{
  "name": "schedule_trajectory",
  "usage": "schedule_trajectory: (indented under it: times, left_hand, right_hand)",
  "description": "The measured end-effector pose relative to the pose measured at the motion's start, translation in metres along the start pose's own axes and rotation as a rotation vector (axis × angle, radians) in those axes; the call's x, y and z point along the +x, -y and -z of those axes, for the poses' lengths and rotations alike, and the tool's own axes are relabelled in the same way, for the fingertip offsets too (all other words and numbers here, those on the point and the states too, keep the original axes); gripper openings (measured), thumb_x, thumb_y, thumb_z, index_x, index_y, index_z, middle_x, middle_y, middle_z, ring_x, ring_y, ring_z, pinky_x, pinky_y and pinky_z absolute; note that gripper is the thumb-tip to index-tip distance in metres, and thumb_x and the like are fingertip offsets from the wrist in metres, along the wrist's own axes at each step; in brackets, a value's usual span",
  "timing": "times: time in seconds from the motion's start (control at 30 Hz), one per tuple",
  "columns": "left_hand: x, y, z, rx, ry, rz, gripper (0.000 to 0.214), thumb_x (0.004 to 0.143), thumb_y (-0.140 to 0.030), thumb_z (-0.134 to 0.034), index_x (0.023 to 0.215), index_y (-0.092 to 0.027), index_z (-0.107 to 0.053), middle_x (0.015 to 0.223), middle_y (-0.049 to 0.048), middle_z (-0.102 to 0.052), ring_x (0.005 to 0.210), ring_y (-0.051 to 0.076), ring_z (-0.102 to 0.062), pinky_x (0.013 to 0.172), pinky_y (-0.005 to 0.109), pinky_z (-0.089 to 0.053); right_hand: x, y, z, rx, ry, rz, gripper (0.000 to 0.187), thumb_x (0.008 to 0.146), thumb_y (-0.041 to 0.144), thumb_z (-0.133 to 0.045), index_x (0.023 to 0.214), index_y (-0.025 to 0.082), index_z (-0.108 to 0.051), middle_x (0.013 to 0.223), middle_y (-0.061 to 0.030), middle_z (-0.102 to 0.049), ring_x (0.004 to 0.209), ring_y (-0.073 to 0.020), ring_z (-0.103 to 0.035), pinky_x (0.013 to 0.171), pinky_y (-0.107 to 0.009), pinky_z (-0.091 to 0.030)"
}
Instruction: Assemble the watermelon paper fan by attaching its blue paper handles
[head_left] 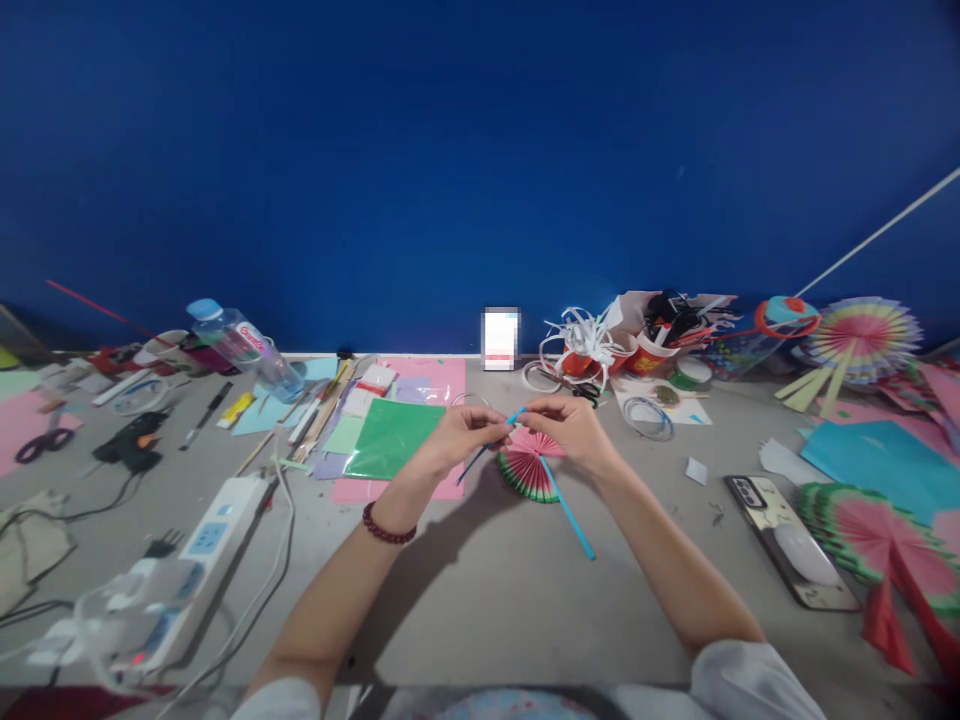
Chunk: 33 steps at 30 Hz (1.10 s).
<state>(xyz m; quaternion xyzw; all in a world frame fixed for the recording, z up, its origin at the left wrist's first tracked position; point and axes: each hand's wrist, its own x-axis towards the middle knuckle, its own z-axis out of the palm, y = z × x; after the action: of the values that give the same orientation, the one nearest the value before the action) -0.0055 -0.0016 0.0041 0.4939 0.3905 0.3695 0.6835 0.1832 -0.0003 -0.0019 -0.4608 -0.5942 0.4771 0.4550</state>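
Both hands meet over the table in the head view, fingertips pinched together. Between them is a thin blue strip [516, 415], held by my left hand [469, 437] and my right hand [564, 428]. A darker end of a strip slants down below the left fingers. Just under the hands lies a round pleated paper fan [525, 482], pink inside with a green edge; the right hand partly covers it. Another blue strip [571, 515] runs from the fan's middle toward the front right. Whether the two blue strips are joined is hidden.
Left of the hands lie green paper [394, 440], a power strip [202, 560] with cables and a glue gun [131, 442]. Behind stand a tilted bottle [251, 350] and red cups [652, 355]. At right are a phone [787, 540] and more pleated fans [870, 525].
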Motion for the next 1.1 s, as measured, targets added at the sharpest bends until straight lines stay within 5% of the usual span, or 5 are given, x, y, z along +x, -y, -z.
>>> schedule_trajectory:
  times: [0.8,1.1]
  left_hand:
    - [0.0003,0.0041,-0.0061,0.043,-0.057,-0.080,0.033,0.063,-0.041,-0.080,0.065,-0.012,-0.067,0.056,0.0020,-0.063,0.054,0.009,-0.056,0.057,0.023,-0.044]
    - [0.0012,0.0039,-0.0064,0.088,-0.084,-0.064,0.032,0.060,-0.040,-0.081,0.060,-0.013,-0.064,0.052,0.0011,-0.061,0.050,0.009,-0.055,0.053,0.022,-0.042]
  right_hand:
    - [-0.0025,0.0096,-0.0082,0.139,-0.074,-0.085,0.022,0.062,0.038,-0.077,0.064,0.017,-0.069,0.061,-0.0010,-0.065,0.060,-0.0140,-0.056,0.059,-0.028,-0.043]
    - [0.0010,0.0023,-0.0066,0.095,0.117,-0.027,0.021,0.070,0.038,-0.073,0.080,0.018,-0.071,0.078,-0.0031,-0.069,0.073,-0.0160,-0.061,0.071,-0.030,-0.046]
